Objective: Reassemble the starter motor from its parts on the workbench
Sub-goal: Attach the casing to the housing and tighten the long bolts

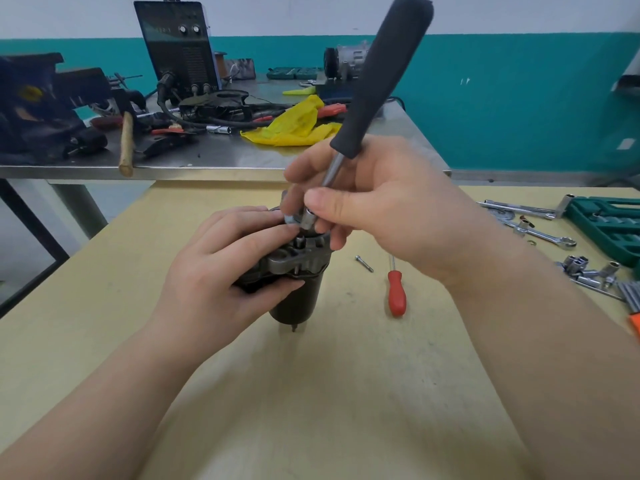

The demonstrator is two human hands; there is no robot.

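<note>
Your left hand [221, 258] wraps the upper part of the starter motor [294, 271], its fingers [242, 220] curled over the grey end housing [294, 259] and the thumb clamped under it, so the unit stands upright near the middle of the wooden surface [311, 393]. The dark cylindrical body is already joined to that housing, which suggests the main stack is back together and you are at the fastening stage.

Just to the right, your right hand [374, 209] grasps the nut driver [377, 81] low on its steel shaft, fingers pinched round the socket [307, 218] at its tip while the black handle angles up and away. The socket sits right above the top of the housing, beside a small bright piece at your left fingertips. It may be a nut or bolt head, but the view is too crowded there to say, nor whether the socket is seated on it.

Further right, a loose bolt [364, 263] lies on the surface, well apart from the motor, and a red-handled screwdriver [396, 292] lies beside it. That bolt probably still has to go in, so at least one fastener remains. Beyond, wrenches [543, 233] and loose sockets [585, 268] lie near the green tool case [609, 223].
</note>
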